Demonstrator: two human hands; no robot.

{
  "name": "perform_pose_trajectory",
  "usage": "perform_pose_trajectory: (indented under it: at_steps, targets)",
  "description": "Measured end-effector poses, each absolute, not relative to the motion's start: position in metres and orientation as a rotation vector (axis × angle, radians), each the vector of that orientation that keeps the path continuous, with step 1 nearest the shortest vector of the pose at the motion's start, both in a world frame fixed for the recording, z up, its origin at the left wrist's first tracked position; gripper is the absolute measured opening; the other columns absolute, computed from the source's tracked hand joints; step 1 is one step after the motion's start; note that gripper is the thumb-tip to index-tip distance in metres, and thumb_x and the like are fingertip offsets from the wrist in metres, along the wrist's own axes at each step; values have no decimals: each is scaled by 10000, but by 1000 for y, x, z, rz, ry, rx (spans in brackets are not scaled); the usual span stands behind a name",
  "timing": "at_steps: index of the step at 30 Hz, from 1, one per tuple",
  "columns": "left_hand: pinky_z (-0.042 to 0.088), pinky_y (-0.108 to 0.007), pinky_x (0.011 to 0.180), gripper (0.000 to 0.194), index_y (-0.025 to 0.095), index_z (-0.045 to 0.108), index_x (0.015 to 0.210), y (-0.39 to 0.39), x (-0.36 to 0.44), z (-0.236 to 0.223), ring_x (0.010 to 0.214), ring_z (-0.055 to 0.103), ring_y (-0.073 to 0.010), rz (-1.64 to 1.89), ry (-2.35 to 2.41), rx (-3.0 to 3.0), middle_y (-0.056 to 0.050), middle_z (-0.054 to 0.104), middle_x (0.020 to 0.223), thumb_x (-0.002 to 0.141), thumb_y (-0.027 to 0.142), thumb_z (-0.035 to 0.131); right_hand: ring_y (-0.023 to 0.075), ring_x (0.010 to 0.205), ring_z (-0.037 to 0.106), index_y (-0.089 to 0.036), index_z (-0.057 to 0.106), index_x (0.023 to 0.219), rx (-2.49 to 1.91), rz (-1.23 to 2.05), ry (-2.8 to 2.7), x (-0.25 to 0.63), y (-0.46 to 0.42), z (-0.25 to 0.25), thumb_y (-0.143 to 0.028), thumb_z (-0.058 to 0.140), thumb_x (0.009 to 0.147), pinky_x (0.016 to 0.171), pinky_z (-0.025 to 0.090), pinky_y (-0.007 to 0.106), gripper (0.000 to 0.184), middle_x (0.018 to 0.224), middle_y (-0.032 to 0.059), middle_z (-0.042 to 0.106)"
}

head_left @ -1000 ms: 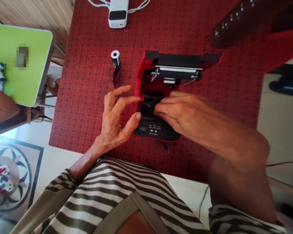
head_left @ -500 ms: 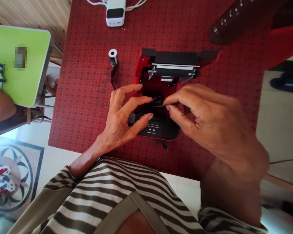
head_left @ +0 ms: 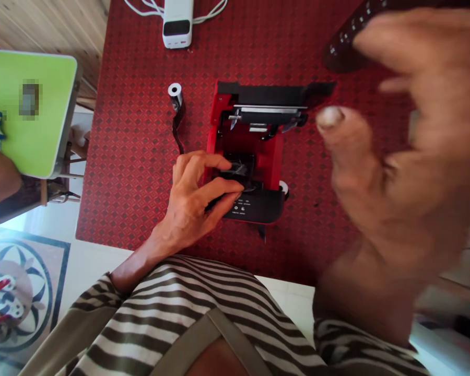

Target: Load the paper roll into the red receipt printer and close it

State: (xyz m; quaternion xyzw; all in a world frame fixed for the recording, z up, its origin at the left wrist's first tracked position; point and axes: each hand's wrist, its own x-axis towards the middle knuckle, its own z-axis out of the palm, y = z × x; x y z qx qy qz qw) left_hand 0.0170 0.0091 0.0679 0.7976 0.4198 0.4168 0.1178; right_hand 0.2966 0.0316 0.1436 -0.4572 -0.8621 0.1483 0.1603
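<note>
A red and black printer-like machine (head_left: 278,151) lies on the table with its lid raised at the far side. My left hand (head_left: 198,196) reaches into its bay, thumb and forefinger pinched together at the near edge. Crumpled dark, shiny film (head_left: 241,168) sits in the bay by those fingers; exactly what they grip is hard to see. My right hand (head_left: 411,120) is raised to the right, close to the camera and blurred. Its thumb and fingers are apart, with nothing visible between them.
A small white-ended roll (head_left: 175,94) trails a dark strip left of the machine. Another white roll end (head_left: 283,189) shows at its right side. A white power bank (head_left: 177,26) with cables and a dark bottle (head_left: 337,52) stand farther back. Another person's arm (head_left: 2,164) is by the green table (head_left: 43,141).
My right hand has left the machine, moving up and right, and its fingers have parted. My left thumb and forefinger have closed together at the bay.
</note>
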Motion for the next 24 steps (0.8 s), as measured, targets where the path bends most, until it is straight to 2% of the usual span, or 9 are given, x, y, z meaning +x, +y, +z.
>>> perform_pose_trajectory:
  at_steps: [4,7,9,11,16,20,24]
  targets:
    - [573,-489,987,130,316,907,1223,2,22,72,1120,736,-271,1263,1323,2414,-42,803,1124,1249,206,844,497,1412,847,-456,890,1519,-1354,332,-2490,291,40,149,-589,820,1194,1047,748,636,358,1304,118,944]
    - [525,-454,939,160,307,901,1223,-2,23,74,1029,680,-248,1261,1310,2449,-20,760,1025,1258,169,829,472,1463,862,-458,861,1582,-1404,203,-2344,284,40,146,-485,715,1267,1146,740,646,349,1452,103,951]
    - [506,-442,904,180,301,902,1248,-2,23,75,993,650,-245,1248,1292,2490,-18,756,1004,1249,135,833,422,1420,899,-395,857,1574,-1405,154,-2186,280,34,142,-371,592,1325,1226,717,649,364,1507,102,953]
    - [488,-439,873,183,291,899,1271,-2,23,76,972,633,-246,1239,1282,2525,-17,755,989,1247,121,833,386,1373,927,-348,870,1521,-1376,180,-2103,278,24,136,-278,548,1339,1262,705,657,376,1483,99,968]
    - [487,-440,872,170,285,886,1279,-3,25,78,956,627,-245,1246,1278,2538,-15,785,995,1265,131,817,394,1396,923,-344,888,1492,-1294,268,-2111,278,-2,120,-158,693,1256,1253,727,668,358,1477,106,970]
    - [489,-437,868,161,295,876,1247,-3,25,76,960,639,-247,1230,1281,2552,-15,786,989,1291,167,790,410,1467,901,-374,878,1521,-1337,320,-2138,278,-15,107,-149,676,1257,1268,730,702,401,1542,95,955]
    - [512,-444,892,102,282,864,1255,-2,24,76,977,678,-242,1245,1244,2523,-14,809,1023,1299,210,805,409,1490,891,-336,844,1598,-1298,260,-2115,276,-20,94,-89,702,1231,1285,731,703,465,1552,115,952]
